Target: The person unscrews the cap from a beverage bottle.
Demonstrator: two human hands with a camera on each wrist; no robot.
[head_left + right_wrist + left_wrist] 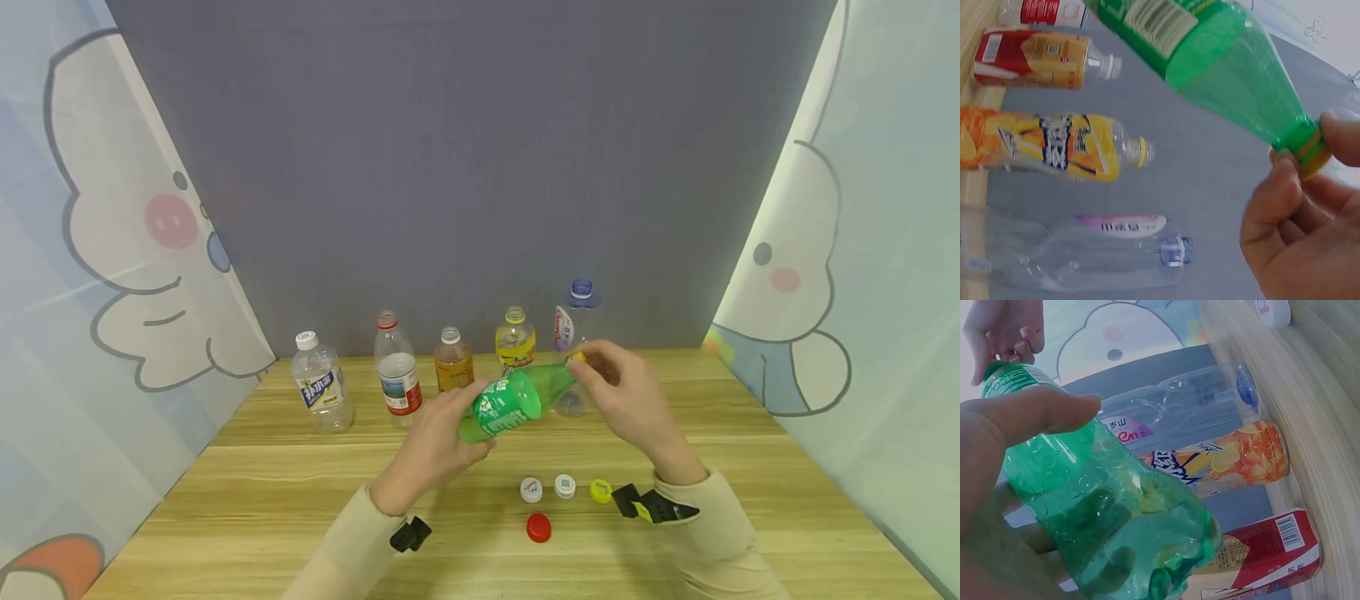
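A green plastic bottle [501, 407] is held tilted above the table, its neck pointing up and to the right. My left hand [441, 435] grips it round the body; in the left wrist view the thumb lies across the green bottle [1116, 506] and the fingers wrap beneath. At the bottle's mouth, the thumb and fingers of my right hand [633, 406] pinch a yellow cap [1315, 164]. That cap sits at the end of the neck; how tightly it is seated cannot be told.
Behind stand a white-capped clear bottle [324, 390], a red-ringed bottle [397, 367], an amber-labelled bottle [453, 362], a yellow-labelled bottle [516, 342] and a tall blue-necked bottle [583, 310]. In front lie two white caps [531, 490], a yellow cap [601, 491] and a red cap [538, 527].
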